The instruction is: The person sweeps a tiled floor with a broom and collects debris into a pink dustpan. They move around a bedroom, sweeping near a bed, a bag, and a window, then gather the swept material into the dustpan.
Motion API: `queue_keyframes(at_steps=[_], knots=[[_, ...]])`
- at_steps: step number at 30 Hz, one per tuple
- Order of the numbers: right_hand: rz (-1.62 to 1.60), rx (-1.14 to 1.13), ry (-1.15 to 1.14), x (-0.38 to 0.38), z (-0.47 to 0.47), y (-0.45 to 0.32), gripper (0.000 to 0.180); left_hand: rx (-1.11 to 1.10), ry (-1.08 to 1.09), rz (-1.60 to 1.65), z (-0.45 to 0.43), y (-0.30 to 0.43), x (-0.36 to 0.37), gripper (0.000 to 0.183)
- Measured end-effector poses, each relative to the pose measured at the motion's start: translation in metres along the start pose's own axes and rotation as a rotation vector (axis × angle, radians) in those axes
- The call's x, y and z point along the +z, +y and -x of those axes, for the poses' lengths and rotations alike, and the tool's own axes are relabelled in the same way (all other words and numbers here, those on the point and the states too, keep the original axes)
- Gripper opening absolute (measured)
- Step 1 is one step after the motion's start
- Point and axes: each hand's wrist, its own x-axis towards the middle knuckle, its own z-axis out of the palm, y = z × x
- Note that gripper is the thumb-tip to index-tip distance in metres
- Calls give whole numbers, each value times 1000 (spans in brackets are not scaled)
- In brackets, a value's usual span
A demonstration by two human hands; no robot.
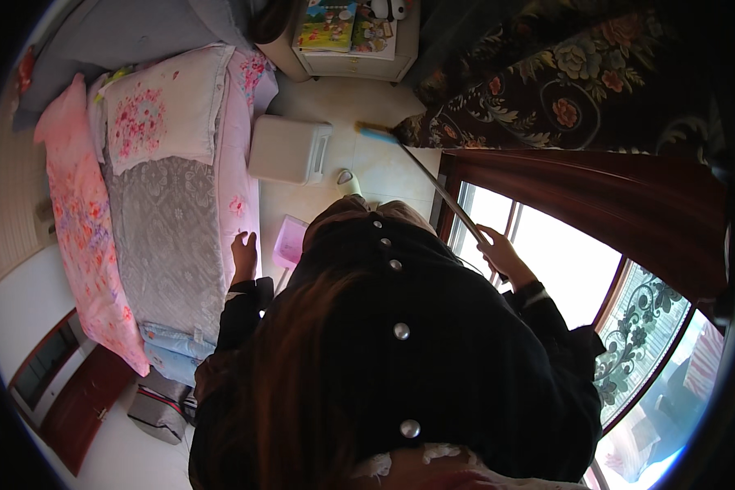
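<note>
My right hand grips the long handle of a broom beside the window. The broom's blue head with tan bristles rests on the tiled floor, close to the hem of a dark floral curtain. My left hand hangs with nothing in it near the bed's edge, its thumb and fingers apart. Just right of that hand a pink dustpan lies on the floor; its handle runs down behind my black coat, and the handle's end is hidden.
A bed with a grey cover, a floral pillow and a pink quilt fills the left. By it sits a white storage box. Ahead stands a nightstand with picture books. The bright window borders my right.
</note>
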Motion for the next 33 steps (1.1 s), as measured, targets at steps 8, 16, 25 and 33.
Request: queue_keyframes(at_steps=[8, 16, 25, 33], knots=[[137, -307, 42, 44, -145, -36, 46, -333, -176, 84, 99, -108, 4, 47], [532, -236, -75, 48, -91, 69, 61, -326, -240, 32, 137, -151, 12, 42], [106, -29, -137, -26, 31, 62, 48, -187, -141, 231, 146, -57, 66, 44], [90, -394, -137, 7, -88, -3, 44, -206, -120, 190, 204, -57, 59, 42]])
